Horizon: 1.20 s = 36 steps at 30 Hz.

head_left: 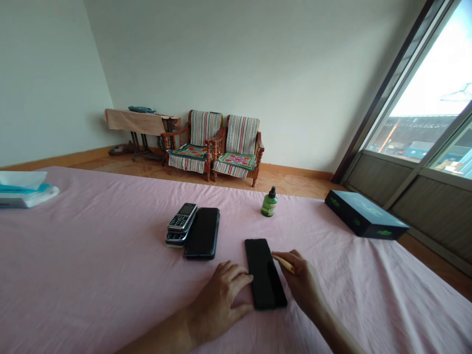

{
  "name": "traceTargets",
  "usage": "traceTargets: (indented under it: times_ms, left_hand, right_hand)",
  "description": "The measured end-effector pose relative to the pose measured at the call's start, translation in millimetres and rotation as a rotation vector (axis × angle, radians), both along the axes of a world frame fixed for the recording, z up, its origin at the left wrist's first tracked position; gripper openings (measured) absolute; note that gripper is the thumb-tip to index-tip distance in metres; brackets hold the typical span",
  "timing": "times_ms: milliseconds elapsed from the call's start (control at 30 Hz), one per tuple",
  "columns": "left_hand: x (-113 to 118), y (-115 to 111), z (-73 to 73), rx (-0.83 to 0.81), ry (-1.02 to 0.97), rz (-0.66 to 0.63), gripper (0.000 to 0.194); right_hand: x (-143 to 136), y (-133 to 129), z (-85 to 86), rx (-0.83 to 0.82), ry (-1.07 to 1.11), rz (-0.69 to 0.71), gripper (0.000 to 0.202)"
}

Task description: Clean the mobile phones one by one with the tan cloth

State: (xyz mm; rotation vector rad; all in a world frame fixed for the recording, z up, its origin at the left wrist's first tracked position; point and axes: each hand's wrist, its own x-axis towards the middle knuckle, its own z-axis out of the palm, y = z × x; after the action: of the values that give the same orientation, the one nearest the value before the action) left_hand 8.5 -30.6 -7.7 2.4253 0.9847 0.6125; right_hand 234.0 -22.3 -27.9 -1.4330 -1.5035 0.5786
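Note:
A black smartphone (263, 274) lies face up on the pink cloth between my hands. My left hand (221, 297) rests at its left edge, with the index fingertip and thumb at its side, fingers bent and thumb spread apart. In my right hand (300, 278) is a slim tan stick (285, 263), gripped between thumb and fingers. Its narrow end reaches the smartphone's upper right edge; what kind of tool it is, I cannot make out. Left of these lie another dark smartphone (202, 232) and a keypad phone (183, 217), stacked on another keypad phone (177, 239).
A green bottle with a black cap (269, 202) stands beyond the smartphone. On the right lies a black box (365, 215); at far left, a white and blue packet (27, 191). Past the pink-covered surface (110, 275) stand two wooden chairs (239, 147) and a cloth-draped table (134, 121).

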Motion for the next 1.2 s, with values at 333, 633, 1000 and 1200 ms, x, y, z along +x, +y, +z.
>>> traceTargets:
  times_ms: [333,633,1000,1200]
  left_hand:
    - [2.9,-1.1,3.9,-0.027,0.027,0.012,0.057]
    - [3.8,-4.7,3.1,-0.057,-0.034,0.069,0.066]
    - [-1.0,-6.3,-1.9,0.018,-0.265,0.141,0.041]
    - [-0.7,-5.6,-6.5,-0.012,-0.308,0.145,0.017]
  right_hand:
    - [-6.4,1.1,0.7,-0.033,0.094,-0.032,0.025]
    - [-35.6,-11.8,39.1,-0.123,0.436,0.059,0.037]
    - [-57.5,-12.9,28.2,0.296,0.054,0.201,0.027]
    - [-65.3,-28.3,1.7,0.516,-0.240,0.322,0.055]
